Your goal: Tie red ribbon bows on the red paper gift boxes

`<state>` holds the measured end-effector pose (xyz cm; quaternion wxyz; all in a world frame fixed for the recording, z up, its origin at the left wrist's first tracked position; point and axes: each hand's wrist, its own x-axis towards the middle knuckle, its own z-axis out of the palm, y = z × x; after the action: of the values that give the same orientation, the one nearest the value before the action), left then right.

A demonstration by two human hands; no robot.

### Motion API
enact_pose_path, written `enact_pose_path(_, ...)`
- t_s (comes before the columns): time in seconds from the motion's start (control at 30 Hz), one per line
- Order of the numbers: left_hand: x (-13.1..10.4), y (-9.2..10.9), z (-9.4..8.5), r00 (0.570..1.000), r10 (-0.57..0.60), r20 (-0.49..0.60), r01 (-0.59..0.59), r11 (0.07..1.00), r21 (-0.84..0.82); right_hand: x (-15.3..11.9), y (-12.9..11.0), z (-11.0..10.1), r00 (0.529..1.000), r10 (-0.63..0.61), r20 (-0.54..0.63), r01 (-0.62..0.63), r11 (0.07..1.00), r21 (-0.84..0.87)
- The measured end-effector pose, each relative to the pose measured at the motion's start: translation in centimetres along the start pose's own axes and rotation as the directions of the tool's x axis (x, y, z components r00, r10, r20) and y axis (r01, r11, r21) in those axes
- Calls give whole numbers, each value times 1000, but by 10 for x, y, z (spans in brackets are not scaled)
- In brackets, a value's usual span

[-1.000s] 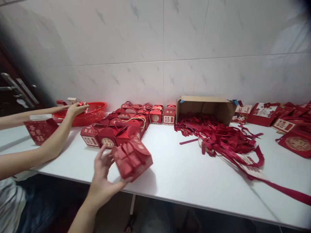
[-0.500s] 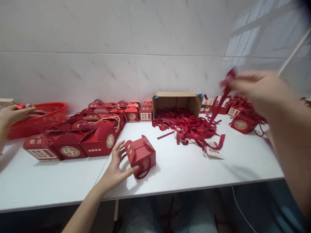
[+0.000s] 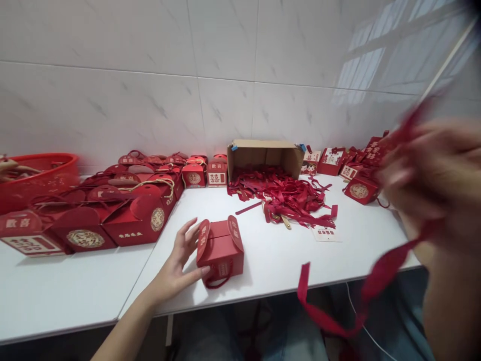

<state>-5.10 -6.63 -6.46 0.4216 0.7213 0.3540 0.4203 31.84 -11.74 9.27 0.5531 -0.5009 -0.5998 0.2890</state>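
My left hand (image 3: 176, 273) cups the left side of a small red gift box (image 3: 225, 258), thumb at the front and fingers behind the corner. The box stands upright on the white table, its flaps folded together on top and a dark red cord handle hanging at the front. High on the right, my right hand (image 3: 432, 175) is smeared by motion, its fingers closed on a dark red ribbon (image 3: 387, 273). The ribbon's long tail hangs past the table's front edge. Behind lies a tangled pile of similar ribbons (image 3: 296, 195), spilling from a cardboard box (image 3: 265, 145) lying on its side.
Rows of red gift boxes (image 3: 130, 225) fill the left of the table (image 3: 176, 323). A red plastic basin (image 3: 41, 175) stands far left, with another person's hand (image 3: 15, 165) over it. More boxes (image 3: 361, 190) sit back right. A printed card (image 3: 326, 234) lies near the ribbons.
My right hand has pulled the ribbon away from the pile, toward me and to the right. The gift box at my left hand has turned more upright. The view has shifted right.
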Motion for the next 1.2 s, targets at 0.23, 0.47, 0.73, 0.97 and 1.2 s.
enact_pose_path(0.23, 20, 21, 3, 992, 60, 111, -76, 986, 148, -3, 30, 104, 763, 274, 586, -284, 956, -77)
enact_pose_path(0.47, 40, 61, 21, 995, 70, 69, -95, 857, 507, 13, 53, 130, 753, 314, 578, -257, 949, -182)
enact_pose_path(0.73, 48, 61, 24, 999, 9, 36, -27, 847, 531, 24, 59, 142, 724, 327, 608, -263, 945, -195)
enact_pose_path(0.97, 53, 62, 24, 999, 13, 50, -37, 856, 516, 25, 61, 145, 714, 313, 626, -256, 949, -183)
enact_pose_path(1.2, 58, 65, 26, 998, 37, 50, -57, 856, 515, 21, 59, 150, 732, 256, 631, -162, 965, -204)
